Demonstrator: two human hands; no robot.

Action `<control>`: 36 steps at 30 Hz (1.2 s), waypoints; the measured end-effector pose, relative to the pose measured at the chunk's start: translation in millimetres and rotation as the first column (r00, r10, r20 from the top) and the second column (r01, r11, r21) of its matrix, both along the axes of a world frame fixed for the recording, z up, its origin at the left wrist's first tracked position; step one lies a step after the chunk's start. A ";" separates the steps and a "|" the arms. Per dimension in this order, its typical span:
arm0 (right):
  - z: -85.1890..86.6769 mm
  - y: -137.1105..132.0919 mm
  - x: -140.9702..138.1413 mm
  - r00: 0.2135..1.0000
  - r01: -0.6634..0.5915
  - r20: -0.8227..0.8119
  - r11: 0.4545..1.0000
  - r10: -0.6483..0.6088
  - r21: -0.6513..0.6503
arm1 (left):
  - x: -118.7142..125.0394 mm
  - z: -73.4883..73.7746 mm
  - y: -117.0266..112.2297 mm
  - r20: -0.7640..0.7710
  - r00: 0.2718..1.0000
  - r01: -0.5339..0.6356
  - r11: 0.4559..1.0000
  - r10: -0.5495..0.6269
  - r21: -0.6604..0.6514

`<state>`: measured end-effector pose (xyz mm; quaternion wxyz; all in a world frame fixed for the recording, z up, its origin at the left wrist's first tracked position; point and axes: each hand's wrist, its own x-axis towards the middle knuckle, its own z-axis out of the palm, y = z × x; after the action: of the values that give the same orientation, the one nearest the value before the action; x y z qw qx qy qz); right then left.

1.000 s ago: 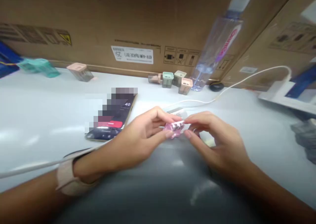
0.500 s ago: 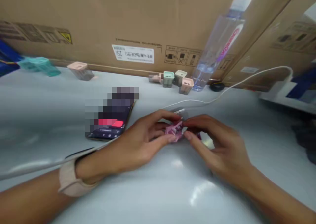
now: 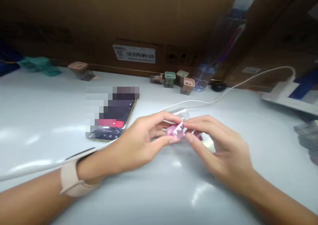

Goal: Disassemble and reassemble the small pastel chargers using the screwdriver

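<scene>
A small pink plastic charger block (image 3: 177,130) with a shiny metal part on top is held above the white table (image 3: 49,119). My left hand (image 3: 141,135) pinches it from the left between thumb and fingers. My right hand (image 3: 216,142) grips it from the right with its fingertips. Most of its underside is hidden by my fingers. A white cable (image 3: 191,101) runs to a pale translucent piece (image 3: 179,112) just behind my fingers. A beige band (image 3: 72,182) circles my left wrist.
A smartphone (image 3: 109,119) with a pixelated screen lies left of my hands. Pastel charger blocks (image 3: 169,79) stand along the back edge with a plastic water bottle (image 3: 203,76), before large cardboard boxes (image 3: 135,26). A white power strip (image 3: 283,94) sits at right.
The picture has darkened at the top. My hands have shifted slightly, and the pink charger block now sits a little lower with its metal part turned more into view.
</scene>
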<state>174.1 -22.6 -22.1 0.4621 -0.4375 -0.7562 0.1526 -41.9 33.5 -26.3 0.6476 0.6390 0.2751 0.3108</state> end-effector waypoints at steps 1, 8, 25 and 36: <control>0.0 -0.8 -0.6 1.000 0.009 -0.009 1.000 -0.009 -0.011 | 0.0 0.2 0.0 0.004 1.000 -0.004 1.000 0.004 -0.009; -1.4 -4.8 -5.0 0.998 0.023 -0.059 0.998 -0.026 -0.059 | 1.2 -0.2 -0.9 0.040 0.999 0.003 0.999 -0.001 -0.049; 1.8 -1.1 -0.4 1.000 0.023 -0.009 1.000 -0.023 -0.001 | 1.3 7.9 -1.8 -0.005 1.000 -0.007 0.999 0.007 0.036; 0.6 -4.0 0.2 1.000 0.009 -0.024 0.999 -0.010 -0.048 | -1.5 1.4 -2.8 -0.103 0.994 -0.020 0.994 0.031 0.108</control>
<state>174.3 -26.6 -21.5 0.4614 -0.4502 -0.7445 0.1735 -43.5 30.7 -24.8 0.5931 0.6846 0.3000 0.2993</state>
